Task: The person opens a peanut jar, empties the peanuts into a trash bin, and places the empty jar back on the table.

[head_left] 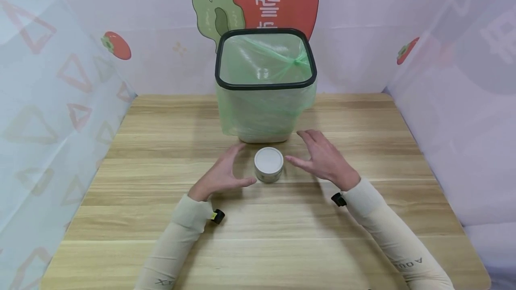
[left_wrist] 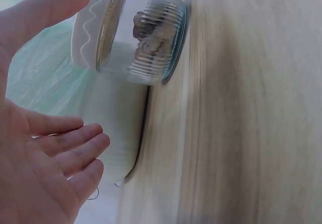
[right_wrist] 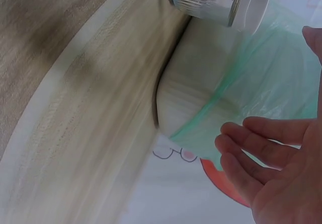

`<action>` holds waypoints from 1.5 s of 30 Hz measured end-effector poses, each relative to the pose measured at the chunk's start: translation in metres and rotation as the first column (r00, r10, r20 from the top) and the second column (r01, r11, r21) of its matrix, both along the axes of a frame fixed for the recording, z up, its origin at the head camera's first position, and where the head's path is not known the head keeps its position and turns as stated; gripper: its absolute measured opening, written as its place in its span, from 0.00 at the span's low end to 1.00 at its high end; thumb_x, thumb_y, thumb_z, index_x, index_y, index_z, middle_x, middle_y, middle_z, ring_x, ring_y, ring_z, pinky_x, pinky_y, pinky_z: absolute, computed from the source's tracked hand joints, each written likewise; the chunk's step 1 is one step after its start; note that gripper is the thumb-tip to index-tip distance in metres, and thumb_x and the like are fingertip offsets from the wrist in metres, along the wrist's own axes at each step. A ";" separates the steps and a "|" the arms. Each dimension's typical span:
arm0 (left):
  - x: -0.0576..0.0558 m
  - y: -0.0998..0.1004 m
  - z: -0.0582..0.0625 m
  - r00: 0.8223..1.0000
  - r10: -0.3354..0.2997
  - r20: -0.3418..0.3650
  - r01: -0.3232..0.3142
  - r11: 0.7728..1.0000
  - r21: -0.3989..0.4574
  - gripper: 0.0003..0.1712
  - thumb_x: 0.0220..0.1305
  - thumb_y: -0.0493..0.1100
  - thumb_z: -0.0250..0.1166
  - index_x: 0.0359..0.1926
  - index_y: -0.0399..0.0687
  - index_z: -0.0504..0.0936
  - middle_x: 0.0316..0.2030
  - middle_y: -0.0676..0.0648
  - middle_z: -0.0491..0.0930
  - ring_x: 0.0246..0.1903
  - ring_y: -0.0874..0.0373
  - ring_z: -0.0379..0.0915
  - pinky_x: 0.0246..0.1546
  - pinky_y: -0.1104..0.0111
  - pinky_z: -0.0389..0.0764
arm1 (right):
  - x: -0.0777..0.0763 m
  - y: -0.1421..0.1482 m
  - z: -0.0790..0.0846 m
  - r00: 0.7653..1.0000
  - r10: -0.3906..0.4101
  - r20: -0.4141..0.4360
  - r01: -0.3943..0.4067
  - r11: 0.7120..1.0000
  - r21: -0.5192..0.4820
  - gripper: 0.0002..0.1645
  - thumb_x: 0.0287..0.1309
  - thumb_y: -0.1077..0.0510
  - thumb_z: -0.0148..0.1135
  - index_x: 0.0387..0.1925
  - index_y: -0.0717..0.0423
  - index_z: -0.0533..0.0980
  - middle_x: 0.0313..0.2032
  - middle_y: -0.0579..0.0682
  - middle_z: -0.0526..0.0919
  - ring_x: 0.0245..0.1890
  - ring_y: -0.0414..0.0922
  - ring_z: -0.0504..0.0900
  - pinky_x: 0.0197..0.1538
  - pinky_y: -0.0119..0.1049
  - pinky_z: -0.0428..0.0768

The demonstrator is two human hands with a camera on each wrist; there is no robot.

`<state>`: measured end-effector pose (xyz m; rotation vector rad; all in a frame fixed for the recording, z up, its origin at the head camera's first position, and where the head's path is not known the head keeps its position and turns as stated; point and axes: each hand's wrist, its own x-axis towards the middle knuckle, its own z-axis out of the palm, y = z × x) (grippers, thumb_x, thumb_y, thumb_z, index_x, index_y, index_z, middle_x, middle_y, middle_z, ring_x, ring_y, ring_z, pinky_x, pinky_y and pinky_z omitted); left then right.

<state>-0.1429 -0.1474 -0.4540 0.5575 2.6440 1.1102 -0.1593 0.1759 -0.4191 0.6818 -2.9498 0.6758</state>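
So the white-lidded glass jar [head_left: 268, 162] is sitting upright on the tabletop [head_left: 278, 254], just in front of the bagged bin [head_left: 262, 87], with some brownish lumps [left_wrist: 151, 40] inside. Left hand [head_left: 221, 172] and right hand [head_left: 324, 160] are spread either side, gripping nothing. Biggest risk, probably: one thumb nudging it first, so that smooth glass tips or skids.

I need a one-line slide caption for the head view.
Left hand and right hand flank a white-lidded jar before a green-lined bin on a wooden tabletop.
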 end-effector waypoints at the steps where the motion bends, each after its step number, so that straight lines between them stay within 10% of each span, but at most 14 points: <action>1: 0.000 0.001 0.000 1.000 0.002 0.006 -0.002 1.000 0.000 0.66 0.53 0.61 0.81 0.82 0.42 0.54 0.81 0.39 0.59 0.81 0.39 0.53 0.80 0.41 0.59 | 0.001 -0.001 0.000 1.000 0.005 0.001 -0.005 1.000 0.000 0.55 0.63 0.29 0.68 0.75 0.64 0.67 0.70 0.65 0.74 0.72 0.63 0.71 0.72 0.62 0.73; 45: -0.006 0.032 -0.031 0.999 -0.029 0.034 0.024 0.989 0.147 0.63 0.49 0.53 0.86 0.79 0.42 0.60 0.75 0.40 0.68 0.76 0.44 0.65 0.78 0.48 0.66 | -0.002 -0.034 -0.019 0.981 0.191 -0.035 -0.190 0.982 0.019 0.61 0.55 0.27 0.73 0.77 0.59 0.65 0.69 0.64 0.77 0.68 0.62 0.77 0.71 0.59 0.76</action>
